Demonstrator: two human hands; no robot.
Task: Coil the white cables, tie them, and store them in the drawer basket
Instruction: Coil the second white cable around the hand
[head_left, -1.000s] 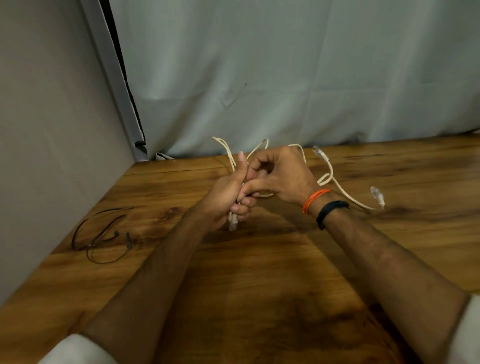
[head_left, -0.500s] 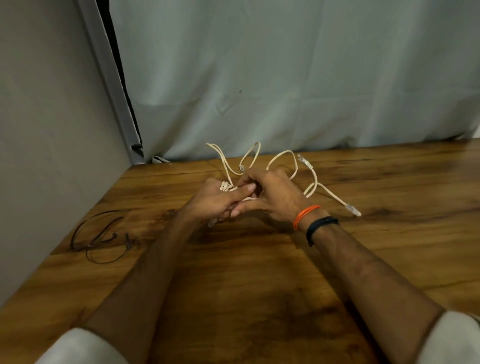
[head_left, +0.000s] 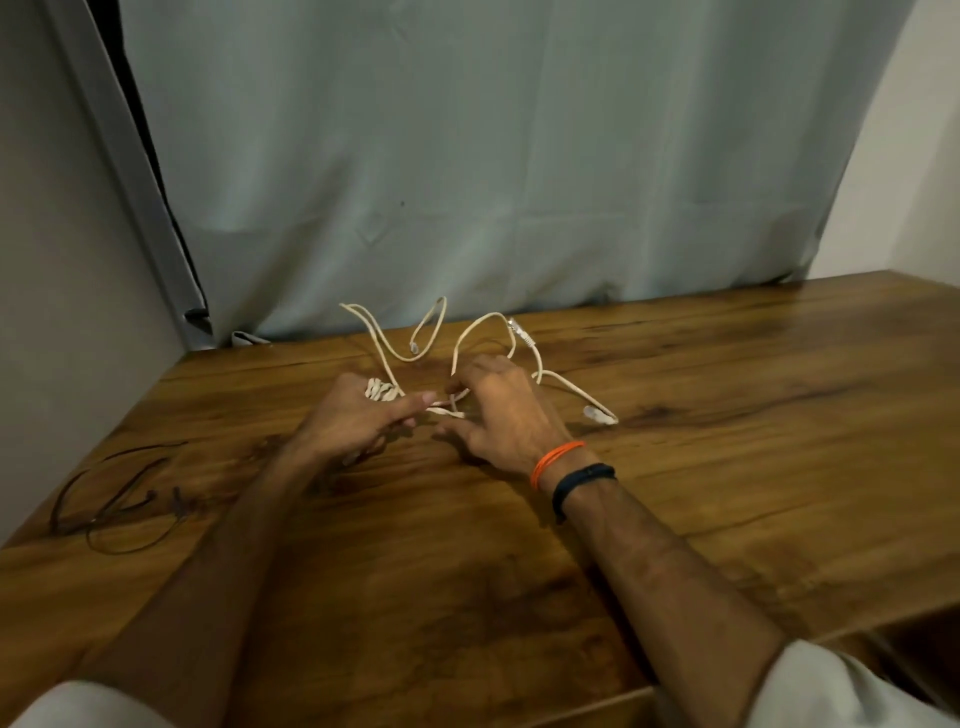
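Left hand (head_left: 353, 421) grips the wound part of the cable (head_left: 382, 389) low over the table (head_left: 727, 415), right hand (head_left: 501, 415) pinches a strand beside it, loose loops and plugs trailing behind, so I'd keep the left clamped and feed even, tight turns before tying.

Left hand (head_left: 358, 415) fingers curled, gripping; right hand (head_left: 504, 410) fingers curled, pinching.

a thin black cord (head_left: 119, 506) lies on the wooden table (head_left: 727, 441).
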